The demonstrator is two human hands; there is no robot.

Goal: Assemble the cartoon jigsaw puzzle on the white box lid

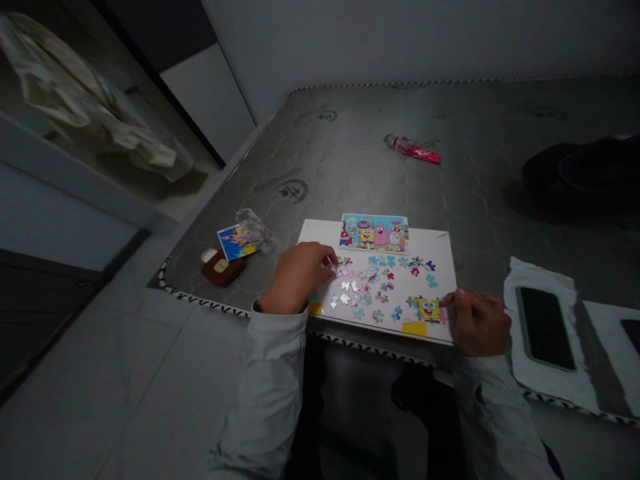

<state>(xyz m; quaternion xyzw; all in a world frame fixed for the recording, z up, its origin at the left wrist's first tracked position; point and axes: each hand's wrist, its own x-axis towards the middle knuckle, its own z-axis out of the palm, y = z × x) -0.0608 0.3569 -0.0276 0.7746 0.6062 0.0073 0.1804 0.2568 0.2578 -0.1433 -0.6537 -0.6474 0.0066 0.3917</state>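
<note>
Small jigsaw puzzle pieces [345,299], some grey side up and some coloured, lie scattered over a white board [440,247]. My left hand [303,270] reaches in from the left side, its thumb and fingertips closed together at a puzzle piece by the upper left of the spread. On the right edge my right hand [477,323] has curled fingers, one fingertip touching a joined puzzle section [429,309] with a yellow cartoon face. Whatever may be inside those curled fingers is hidden. A colourful picture card [374,233] of cartoon characters lies at the board's far edge.
Left of the board are a brown case [223,268], a blue picture card [235,241] and clear plastic [253,227]. Farther back lies a red packet [415,150]. A phone [545,327] rests on white cloth to the right, with a dark object [580,173] behind.
</note>
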